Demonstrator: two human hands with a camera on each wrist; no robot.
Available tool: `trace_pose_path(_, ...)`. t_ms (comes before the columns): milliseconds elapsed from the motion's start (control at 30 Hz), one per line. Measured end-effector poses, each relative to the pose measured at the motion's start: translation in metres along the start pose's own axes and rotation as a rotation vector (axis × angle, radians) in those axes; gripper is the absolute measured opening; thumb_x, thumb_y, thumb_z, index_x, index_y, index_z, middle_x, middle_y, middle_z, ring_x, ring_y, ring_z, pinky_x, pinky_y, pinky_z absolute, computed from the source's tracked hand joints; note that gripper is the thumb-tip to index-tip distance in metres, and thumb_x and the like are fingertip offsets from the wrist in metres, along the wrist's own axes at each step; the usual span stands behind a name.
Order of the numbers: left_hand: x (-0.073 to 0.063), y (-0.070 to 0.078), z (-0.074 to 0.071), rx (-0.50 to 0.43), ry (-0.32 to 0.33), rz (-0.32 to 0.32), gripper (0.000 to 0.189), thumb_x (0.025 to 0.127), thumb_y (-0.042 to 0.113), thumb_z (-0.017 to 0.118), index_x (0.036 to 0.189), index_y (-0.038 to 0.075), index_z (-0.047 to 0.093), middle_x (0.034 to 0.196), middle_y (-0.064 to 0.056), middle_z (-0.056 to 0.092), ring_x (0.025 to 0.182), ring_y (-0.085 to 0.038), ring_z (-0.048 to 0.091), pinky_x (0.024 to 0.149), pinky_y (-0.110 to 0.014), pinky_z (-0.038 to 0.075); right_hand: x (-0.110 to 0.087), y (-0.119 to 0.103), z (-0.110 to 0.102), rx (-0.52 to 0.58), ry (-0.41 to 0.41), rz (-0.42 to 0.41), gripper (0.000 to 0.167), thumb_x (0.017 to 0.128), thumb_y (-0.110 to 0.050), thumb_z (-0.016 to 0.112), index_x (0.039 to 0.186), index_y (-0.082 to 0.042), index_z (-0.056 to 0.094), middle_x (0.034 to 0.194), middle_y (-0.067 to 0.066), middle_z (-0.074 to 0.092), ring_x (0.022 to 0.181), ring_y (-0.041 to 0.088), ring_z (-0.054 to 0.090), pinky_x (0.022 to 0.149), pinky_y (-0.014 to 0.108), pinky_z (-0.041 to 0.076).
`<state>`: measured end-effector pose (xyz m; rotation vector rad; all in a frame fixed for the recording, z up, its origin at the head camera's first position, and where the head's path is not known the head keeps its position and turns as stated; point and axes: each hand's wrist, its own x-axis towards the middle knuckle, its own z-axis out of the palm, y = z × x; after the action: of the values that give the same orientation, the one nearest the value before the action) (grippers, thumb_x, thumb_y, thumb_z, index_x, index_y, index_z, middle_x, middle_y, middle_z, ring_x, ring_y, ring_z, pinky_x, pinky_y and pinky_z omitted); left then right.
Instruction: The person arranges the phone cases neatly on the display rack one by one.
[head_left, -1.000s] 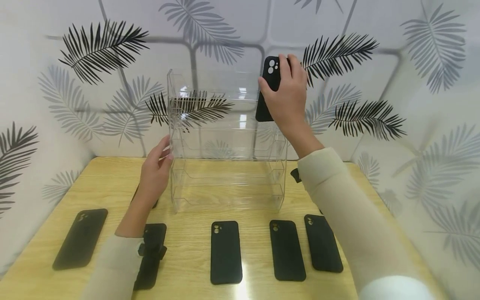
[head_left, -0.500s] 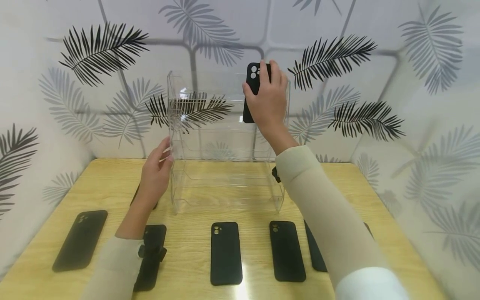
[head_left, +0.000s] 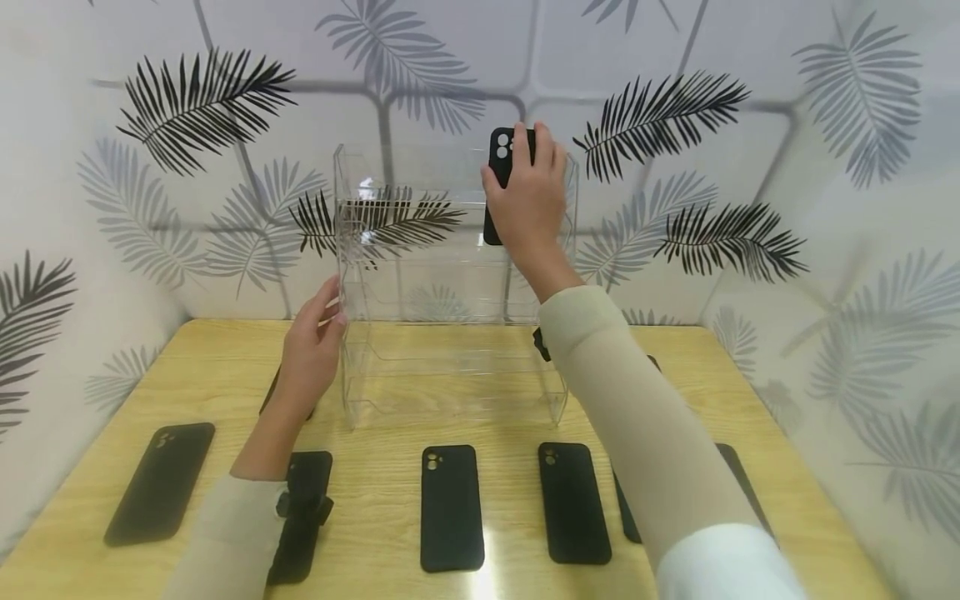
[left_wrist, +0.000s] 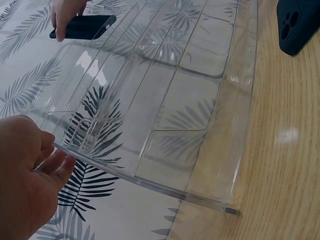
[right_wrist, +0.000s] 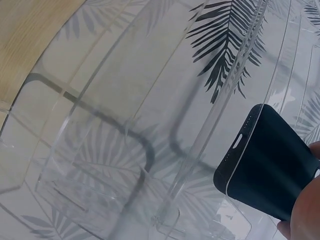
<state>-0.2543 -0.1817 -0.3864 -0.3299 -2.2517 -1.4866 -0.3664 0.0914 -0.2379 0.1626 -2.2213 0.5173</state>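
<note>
A phone case (head_left: 161, 483) lies flat at the far left, a second case (head_left: 306, 517) partly under the left sleeve (head_left: 225, 533), a third behind the left forearm. The left hand (head_left: 311, 346) holds the left side edge of the clear rack (head_left: 354, 410), placed just as it was a second ago. Right of it, the middle case (head_left: 452, 508) lies before the rack. Above, the right hand (head_left: 528, 200) is clamped on the black case (head_left: 497, 167), which stands nearly upright at the rack's top tiers; over the last second both have shifted left and slightly lower, with little change in the latest half second. A clear lip crosses its lower end; I cannot tell whether that end rests on a shelf. The right sleeve (head_left: 637, 417) now hides most of a case it left visible a second ago. The rack's foot is well apart from the table's (head_left: 382, 508) front, and most of the top tier's width separates the held case from the left panel.
</note>
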Motion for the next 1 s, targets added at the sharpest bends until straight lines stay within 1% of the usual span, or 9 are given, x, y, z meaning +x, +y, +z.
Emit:
trace_pose_path(67, 0.000, -0.001, 0.000, -0.001, -0.001, 0.003, 0.055, 0.106, 0.008, 0.048, 0.159, 0.018, 0.034, 0.155, -0.014, 0.043, 0.138, -0.033, 0.047, 0.114, -0.052, 0.041, -0.001, -0.001, 0.003, -0.021, -0.019, 0.002, 0.068, 0.099, -0.044, 0.061, 0.154, -0.011, 0.040, 0.159, 0.013, 0.035, 0.139, 0.033, 0.037, 0.113, 0.039, 0.043)
trace_pose_path(100, 0.000, -0.001, 0.000, -0.001, -0.001, 0.004, 0.055, 0.106, 0.008, 0.048, 0.159, 0.018, 0.034, 0.155, -0.014, 0.043, 0.138, -0.033, 0.047, 0.114, -0.051, 0.041, -0.002, -0.001, 0.004, -0.029, -0.028, 0.005, 0.068, 0.099, -0.045, 0.060, 0.155, -0.011, 0.040, 0.159, 0.013, 0.035, 0.139, 0.033, 0.036, 0.113, 0.039, 0.044)
trace_pose_path(233, 0.001, -0.004, 0.001, 0.007, -0.003, 0.003, 0.055, 0.107, 0.009, 0.047, 0.159, 0.019, 0.033, 0.155, -0.013, 0.042, 0.139, -0.032, 0.046, 0.114, -0.050, 0.042, -0.007, -0.001, 0.011, -0.042, -0.039, 0.014, 0.068, 0.099, -0.043, 0.061, 0.155, -0.011, 0.040, 0.158, 0.012, 0.035, 0.141, 0.033, 0.035, 0.103, 0.043, 0.053)
trace_pose_path(300, 0.001, -0.005, 0.001, 0.008, -0.005, 0.004, 0.055, 0.107, 0.010, 0.047, 0.159, 0.019, 0.033, 0.155, -0.013, 0.043, 0.138, -0.032, 0.047, 0.114, -0.051, 0.042, -0.009, -0.001, 0.013, -0.045, -0.032, 0.009, 0.067, 0.099, -0.042, 0.062, 0.154, -0.011, 0.040, 0.158, 0.013, 0.035, 0.140, 0.033, 0.035, 0.101, 0.043, 0.054)
trace_pose_path(467, 0.002, -0.005, 0.001, 0.009, -0.008, 0.004, 0.055, 0.107, 0.012, 0.047, 0.160, 0.021, 0.032, 0.154, -0.014, 0.044, 0.136, -0.033, 0.047, 0.114, -0.052, 0.042, -0.011, 0.000, 0.015, -0.062, -0.021, 0.005, 0.065, 0.100, -0.042, 0.060, 0.154, -0.010, 0.040, 0.157, 0.013, 0.036, 0.141, 0.033, 0.034, 0.103, 0.042, 0.052)
trace_pose_path(600, 0.002, -0.005, 0.000, 0.015, -0.008, 0.004, 0.055, 0.107, 0.012, 0.046, 0.160, 0.020, 0.032, 0.154, -0.015, 0.044, 0.136, -0.033, 0.048, 0.114, -0.052, 0.041, -0.011, -0.001, 0.015, -0.075, -0.033, 0.007, 0.066, 0.101, -0.043, 0.059, 0.155, -0.010, 0.039, 0.158, 0.014, 0.034, 0.143, 0.033, 0.032, 0.105, 0.042, 0.052)
trace_pose_path(767, 0.001, -0.003, -0.001, 0.016, -0.008, 0.000, 0.056, 0.107, 0.011, 0.047, 0.160, 0.019, 0.032, 0.153, -0.015, 0.044, 0.135, -0.032, 0.048, 0.114, -0.052, 0.042, -0.012, -0.001, 0.017, -0.109, -0.048, 0.004, 0.067, 0.102, -0.044, 0.056, 0.156, -0.009, 0.037, 0.159, 0.014, 0.032, 0.148, 0.032, 0.027, 0.113, 0.038, 0.046)
trace_pose_path(900, 0.001, -0.003, -0.001, 0.016, -0.006, -0.004, 0.056, 0.107, 0.010, 0.047, 0.160, 0.018, 0.032, 0.154, -0.014, 0.044, 0.136, -0.032, 0.048, 0.114, -0.052, 0.042, -0.012, -0.001, 0.018, -0.128, -0.059, -0.003, 0.068, 0.102, -0.045, 0.055, 0.156, -0.009, 0.035, 0.160, 0.015, 0.031, 0.149, 0.032, 0.025, 0.121, 0.036, 0.035)
trace_pose_path(1000, 0.001, -0.003, -0.002, 0.014, -0.005, -0.005, 0.055, 0.107, 0.011, 0.047, 0.160, 0.018, 0.032, 0.153, -0.014, 0.044, 0.135, -0.032, 0.048, 0.114, -0.052, 0.042, -0.013, -0.001, 0.017, -0.148, -0.061, -0.012, 0.070, 0.102, -0.046, 0.055, 0.157, -0.009, 0.033, 0.160, 0.015, 0.031, 0.149, 0.033, 0.026, 0.125, 0.038, 0.026)
